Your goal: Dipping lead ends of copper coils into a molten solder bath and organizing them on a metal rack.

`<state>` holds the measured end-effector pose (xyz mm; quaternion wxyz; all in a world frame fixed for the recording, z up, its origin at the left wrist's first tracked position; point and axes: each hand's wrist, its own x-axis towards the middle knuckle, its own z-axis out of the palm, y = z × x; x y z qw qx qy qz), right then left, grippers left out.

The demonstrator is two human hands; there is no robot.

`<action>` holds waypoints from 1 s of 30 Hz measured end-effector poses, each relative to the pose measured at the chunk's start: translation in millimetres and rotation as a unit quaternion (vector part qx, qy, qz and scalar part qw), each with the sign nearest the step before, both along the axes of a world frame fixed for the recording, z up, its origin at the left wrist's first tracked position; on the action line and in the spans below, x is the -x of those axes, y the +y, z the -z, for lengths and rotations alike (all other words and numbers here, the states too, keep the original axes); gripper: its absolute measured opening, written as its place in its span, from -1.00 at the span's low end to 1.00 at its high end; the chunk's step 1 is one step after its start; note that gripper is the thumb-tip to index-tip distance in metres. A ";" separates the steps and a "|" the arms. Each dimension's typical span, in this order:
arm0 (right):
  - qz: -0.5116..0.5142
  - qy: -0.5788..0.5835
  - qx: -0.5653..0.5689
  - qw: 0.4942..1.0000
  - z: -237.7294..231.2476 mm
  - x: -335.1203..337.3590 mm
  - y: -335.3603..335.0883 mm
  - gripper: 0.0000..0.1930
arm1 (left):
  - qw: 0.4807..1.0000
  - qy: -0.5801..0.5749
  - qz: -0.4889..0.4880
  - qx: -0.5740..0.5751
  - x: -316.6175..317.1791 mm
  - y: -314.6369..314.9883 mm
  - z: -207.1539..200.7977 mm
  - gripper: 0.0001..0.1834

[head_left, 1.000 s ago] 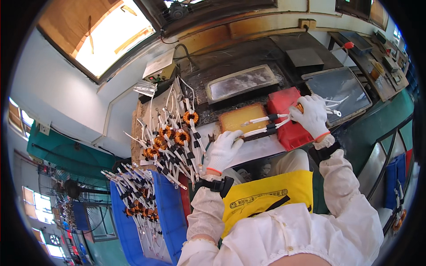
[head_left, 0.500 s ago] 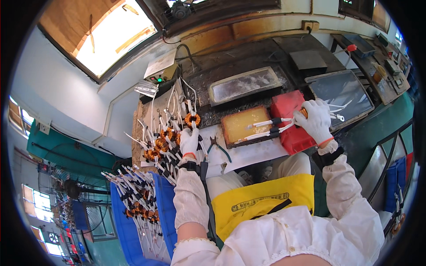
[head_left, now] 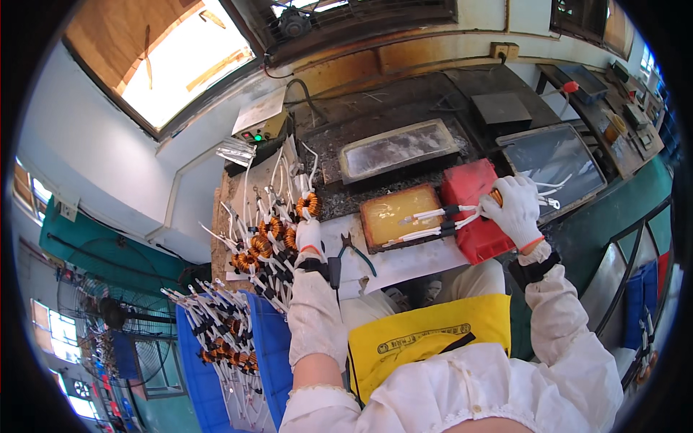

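My right hand (head_left: 515,211), in a white glove, is closed around a toroidal coil (head_left: 497,196) wound with copper wire. Black-sleeved white leads (head_left: 433,213) run left from it, over a red box (head_left: 473,180) and a tray of amber material (head_left: 399,215). Other lead ends stick out to the right of the hand. At the left of the bench, my gloved left hand (head_left: 309,237) is closed at the lower edge of another copper coil (head_left: 307,205); its fingertips are partly hidden. Beside that hand lie several similar coils (head_left: 260,246) with white leads.
Pliers (head_left: 354,252) lie on white paper between my hands. Behind the amber tray stands a metal-framed trough (head_left: 397,149). A box with a green light (head_left: 261,130) is at the back left. A blue crate (head_left: 270,353) of coils stands beside my left arm.
The view has tilted a little, so everything appears slightly lower. Both hands stay at about the same places, with their grips visibly unchanged.
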<state>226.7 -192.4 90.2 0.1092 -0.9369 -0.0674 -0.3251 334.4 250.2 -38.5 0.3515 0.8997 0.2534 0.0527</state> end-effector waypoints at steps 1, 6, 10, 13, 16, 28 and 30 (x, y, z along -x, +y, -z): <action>-0.006 0.012 -0.005 1.000 -0.8 -0.2 0.0 -0.73 | 0.998 -0.019 0.007 0.053 3.0 5.6 -2.0 -0.59; -0.041 -0.023 0.035 0.998 -9.7 7.9 -3.4 -0.60 | 0.945 -0.146 0.052 0.288 36.8 0.1 -38.6 -0.73; -0.078 -0.031 0.088 0.993 -9.7 16.8 -13.8 -0.37 | 0.929 -0.166 0.072 0.323 61.4 4.3 -60.8 -0.78; -0.074 -0.014 0.094 0.993 -11.1 21.8 -17.7 -0.29 | 0.920 -0.173 0.081 0.343 79.6 7.9 -71.2 -0.70; -0.077 -0.006 0.073 0.994 -9.3 22.9 -19.2 -0.21 | 0.905 -0.192 0.065 0.373 93.2 10.9 -66.3 -0.66; -0.070 -0.006 0.069 0.995 -11.3 33.1 -19.7 -0.17 | 0.872 -0.223 0.084 0.428 132.9 -17.6 -121.2 -0.55; -0.077 -0.019 0.067 0.995 -12.1 34.6 -19.6 -0.18 | 0.879 -0.209 0.104 0.416 139.4 -22.2 -129.7 -0.52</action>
